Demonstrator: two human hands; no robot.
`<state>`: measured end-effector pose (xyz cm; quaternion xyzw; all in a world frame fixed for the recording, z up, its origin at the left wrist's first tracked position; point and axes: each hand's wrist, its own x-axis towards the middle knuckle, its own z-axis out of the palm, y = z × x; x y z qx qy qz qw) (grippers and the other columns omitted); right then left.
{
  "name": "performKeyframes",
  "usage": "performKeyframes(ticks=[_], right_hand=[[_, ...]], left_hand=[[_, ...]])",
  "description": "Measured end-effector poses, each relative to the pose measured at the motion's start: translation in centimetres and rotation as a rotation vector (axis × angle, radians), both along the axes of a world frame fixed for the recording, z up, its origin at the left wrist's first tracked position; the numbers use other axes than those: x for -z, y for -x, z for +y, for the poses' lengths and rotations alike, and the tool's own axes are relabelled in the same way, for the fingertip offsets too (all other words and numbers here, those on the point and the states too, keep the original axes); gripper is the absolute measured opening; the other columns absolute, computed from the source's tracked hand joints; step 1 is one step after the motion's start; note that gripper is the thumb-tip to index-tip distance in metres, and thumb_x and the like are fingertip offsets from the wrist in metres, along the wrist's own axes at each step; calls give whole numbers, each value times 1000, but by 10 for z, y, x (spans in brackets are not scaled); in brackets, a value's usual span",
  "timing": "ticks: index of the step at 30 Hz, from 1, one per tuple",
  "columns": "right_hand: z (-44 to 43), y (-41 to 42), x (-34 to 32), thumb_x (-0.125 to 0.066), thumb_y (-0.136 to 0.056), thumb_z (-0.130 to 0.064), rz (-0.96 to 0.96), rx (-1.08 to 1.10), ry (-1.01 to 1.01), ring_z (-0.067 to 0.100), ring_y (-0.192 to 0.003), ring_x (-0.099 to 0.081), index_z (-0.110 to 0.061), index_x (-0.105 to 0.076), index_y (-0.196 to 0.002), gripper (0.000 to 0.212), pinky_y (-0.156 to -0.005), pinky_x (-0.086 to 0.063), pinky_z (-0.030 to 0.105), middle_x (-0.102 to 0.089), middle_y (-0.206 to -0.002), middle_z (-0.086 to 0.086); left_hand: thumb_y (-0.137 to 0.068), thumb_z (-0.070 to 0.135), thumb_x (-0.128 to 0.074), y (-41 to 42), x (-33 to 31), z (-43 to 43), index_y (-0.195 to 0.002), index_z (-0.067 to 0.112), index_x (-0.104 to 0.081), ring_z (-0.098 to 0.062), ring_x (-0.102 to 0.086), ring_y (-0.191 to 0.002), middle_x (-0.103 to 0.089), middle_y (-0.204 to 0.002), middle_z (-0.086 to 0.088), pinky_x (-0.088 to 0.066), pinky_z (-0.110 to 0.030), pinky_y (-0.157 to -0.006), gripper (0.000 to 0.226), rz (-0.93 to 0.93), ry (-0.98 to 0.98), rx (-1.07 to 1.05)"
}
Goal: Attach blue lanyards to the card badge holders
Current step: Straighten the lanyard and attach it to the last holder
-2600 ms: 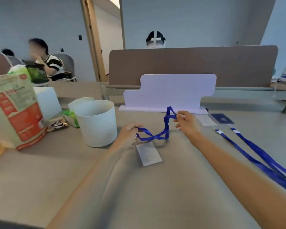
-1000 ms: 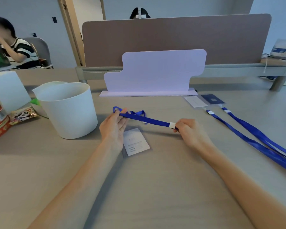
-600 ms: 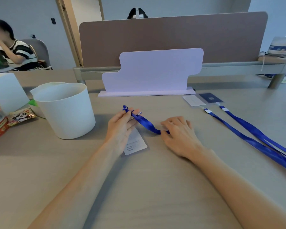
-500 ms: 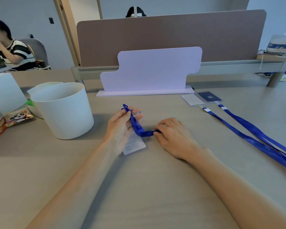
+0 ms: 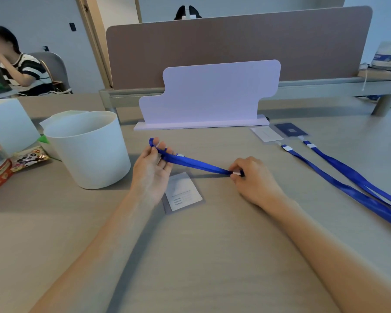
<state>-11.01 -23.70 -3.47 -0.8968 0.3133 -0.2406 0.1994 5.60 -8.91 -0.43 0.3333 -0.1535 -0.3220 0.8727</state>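
1. Blue lanyard [image 5: 196, 164]: one doubled strap, held clear of the worktop [image 5: 212, 256] between both hands, over its middle. The long axis runs from far-left to near-right and slopes down toward the right. The folded loop end points far-left and the white clip end points right.
2. Left hand [image 5: 150, 171]: palm up, thumb and fingers clamped on the loop end.
3. Right hand [image 5: 251, 179]: fingers curled, pinching the strap at the white clip.
4. Card badge holder [image 5: 183, 192]: a clear sleeve lying flat on the worktop beneath the strap, just beside the left hand. It contains one white printed card.
5. White tub [image 5: 88, 152]: open-topped, standing left of the left hand. Only its inner wall shows, so its contents cannot be told.
6. Two further lanyards [image 5: 348, 177]: lying flat at the right, running far-left to near-right. Their clip ends meet a white-card holder [image 5: 266, 133] and a dark-blue-card holder [image 5: 290, 129].
7. White stand [image 5: 210, 93]: upright, behind the hands.
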Motion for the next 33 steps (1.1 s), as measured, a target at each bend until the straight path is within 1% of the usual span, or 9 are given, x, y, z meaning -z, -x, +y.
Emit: performKeyframes(ticks=[2,6,10,12,15,19,23,28,33], right_hand=[[-3,2,-1,-53,-89,-10,11,47,12,25,-99,-53,-16,-69,-102,21,-75,-41,29,-60,-102,7],[-8,8,-4,-54,-86,-10,5,115,1,25,-99,-56,-17,-69,-99,20,-72,-41,28,-65,-103,6],[-10,14,-9,-57,-86,-11,9,149,-39,24,-106,-54,-17,-63,-110,26,-82,-48,35,-59,-111,6],[-10,17,-11,-56,-87,-12,36,164,-29,25,-109,-51,-18,-61,-112,27,-84,-49,39,-55,-113,7],[-7,18,-14,-54,-88,-8,62,147,11,25,-104,-51,-18,-61,-109,25,-79,-49,37,-50,-111,7],[-6,20,-16,-47,-90,-6,-10,109,11,22,-83,-53,-13,-60,-95,16,-69,-43,31,-52,-100,5],[-5,20,-20,-40,-87,-2,-115,137,-12,21,-71,-51,-9,-57,-80,19,-52,-34,27,-59,-81,6],[-3,21,-22,-42,-84,-1,-167,151,-13,20,-67,-53,-8,-60,-79,20,-55,-40,31,-59,-71,3],[-5,23,-24,-41,-82,0,-212,179,-19,23,-66,-54,-7,-60,-76,20,-57,-43,35,-59,-69,3]], left_hand=[[-104,7,-30,-1,3,-1,-97,12,-53,-18,-56,-72,-54,-75,1,-53,-30,-85,25,15,-5,-2],[-102,2,-31,-3,5,-3,-87,13,-52,-19,-52,-69,-51,-70,1,-51,-34,-90,28,25,-22,-23],[-103,7,-33,-6,2,0,-83,12,-50,-17,-55,-62,-49,-68,1,-54,-29,-75,27,41,-37,-68],[-104,8,-34,-11,2,1,-86,11,-50,-16,-55,-60,-49,-68,0,-51,-28,-74,24,84,-61,-109],[-102,7,-38,-13,3,-1,-88,9,-50,-15,-53,-59,-48,-68,-2,-52,-27,-71,19,42,-144,-156],[-100,3,-44,-9,0,-1,-88,8,-50,-15,-49,-65,-48,-71,-2,-52,-24,-65,14,-35,-206,-94],[-98,-3,-37,-9,1,-1,-90,8,-50,-13,-42,-51,-50,-72,-3,-44,-23,-55,19,1,-246,-84],[-88,-13,-36,-11,0,4,-91,9,-45,-10,-32,-47,-50,-79,-1,-32,-24,-53,25,-159,-252,41],[-89,-15,-33,-11,1,2,-121,5,-46,-9,-31,-42,-53,-81,-3,-34,-22,-44,40,-122,-325,-37]])
